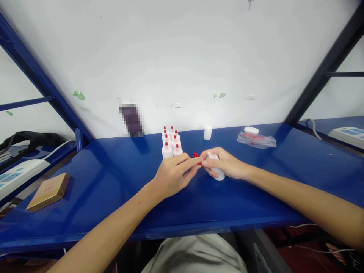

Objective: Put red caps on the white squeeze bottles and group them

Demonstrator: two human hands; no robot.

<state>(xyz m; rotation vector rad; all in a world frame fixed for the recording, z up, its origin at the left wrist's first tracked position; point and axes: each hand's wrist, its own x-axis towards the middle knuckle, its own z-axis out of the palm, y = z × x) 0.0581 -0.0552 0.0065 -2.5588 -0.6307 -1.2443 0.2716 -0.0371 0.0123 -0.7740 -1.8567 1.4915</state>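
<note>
My right hand [224,163] is wrapped round a white plastic squeeze bottle [220,175], which is tilted with its bare pointed nozzle towards the upper left. The fingers of my left hand [178,172] are drawn together, and a small red cap [199,163] shows at their tips, close to my right thumb and fingers. Just behind the fingertips lies a cluster of small red caps [195,155]. Beyond my left hand, several white bottles [167,152] with red-capped nozzles stand upright in two rows; my hand partly covers the nearest ones.
A white cylindrical container [207,133] stands near the wall. Towards the back right lie a clear plastic bag [257,140] with red bits inside and a white rounded object [251,130]. A gold box [49,191] lies at the left of the blue table [113,178]. Metal posts flank it.
</note>
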